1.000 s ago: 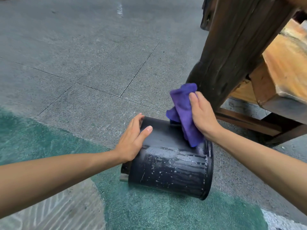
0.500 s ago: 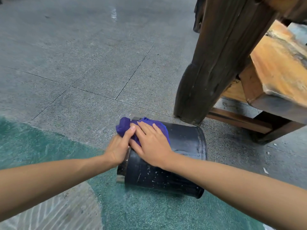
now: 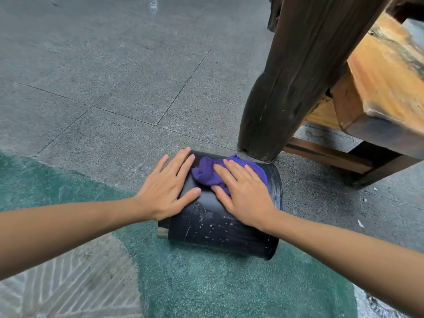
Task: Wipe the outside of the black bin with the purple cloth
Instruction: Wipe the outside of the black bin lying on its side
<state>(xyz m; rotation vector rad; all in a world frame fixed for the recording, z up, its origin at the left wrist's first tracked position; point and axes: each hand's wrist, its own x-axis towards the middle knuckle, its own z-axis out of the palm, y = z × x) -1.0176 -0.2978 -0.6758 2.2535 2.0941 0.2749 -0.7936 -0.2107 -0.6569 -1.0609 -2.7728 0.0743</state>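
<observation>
I see my right hand (image 3: 243,191) lying flat with its fingers straight and slightly spread, pressing the purple cloth (image 3: 207,172) down onto the curved upper side of the black bin (image 3: 213,223). The cloth is bunched under and ahead of the fingers, and a fold of it sticks out toward my left hand (image 3: 168,185). That left hand sits just beside the right one, also flat and spread wide, its palm on the bin's closed end and its fingers reaching over the far edge; it does not touch the cloth as far as I can tell.

The bin lies on its side under both hands, its open rim to the right of my right hand and its base under the left. Pale specks and streaks dot the wall below my hands.

Just beyond the right hand, a thick dark wooden leg (image 3: 296,83) stands very near the bin's far side. It belongs to a wooden bench (image 3: 385,88), whose lower rail (image 3: 325,154) runs off to the right.

Under it all is a grey stone floor (image 3: 114,65), with a green painted patch (image 3: 229,283) nearest me.
</observation>
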